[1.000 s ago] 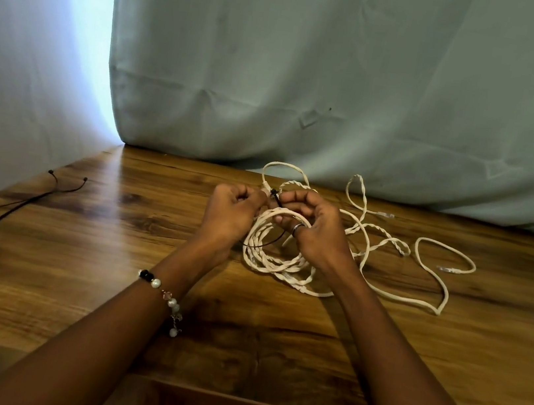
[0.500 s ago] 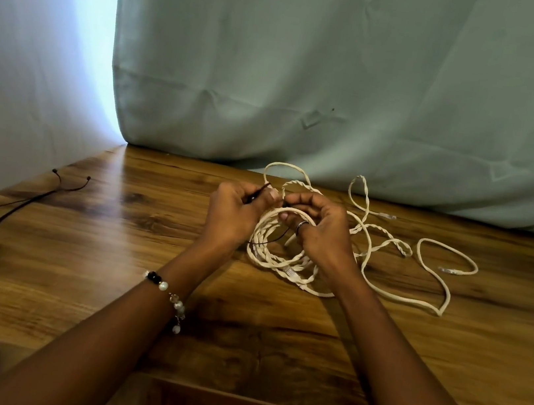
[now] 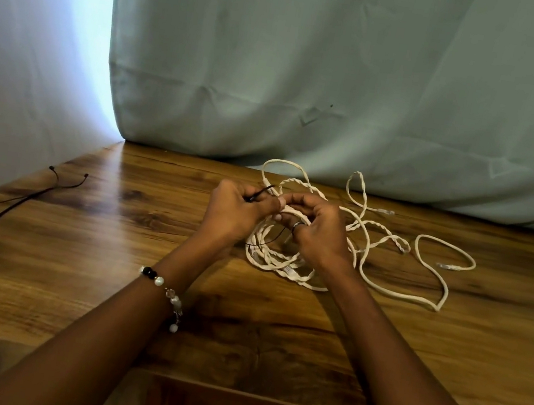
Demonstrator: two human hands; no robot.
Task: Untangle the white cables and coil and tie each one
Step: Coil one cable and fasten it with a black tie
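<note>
At the centre of the frame, a coil of white cables (image 3: 279, 259) is held over the wooden table (image 3: 113, 248). A thin black tie (image 3: 260, 194) is pinched by the left hand (image 3: 234, 213), while the coil's top is gripped by the right hand (image 3: 315, 230). Loose cable loops (image 3: 434, 279) are spread toward the right.

Wooden table (image 3: 442, 367): white cables (image 3: 431, 296), black ties (image 3: 16, 203).

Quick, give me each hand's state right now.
Left hand: pinching the thin black tie.
Right hand: grip curled around the coiled white cable.
</note>
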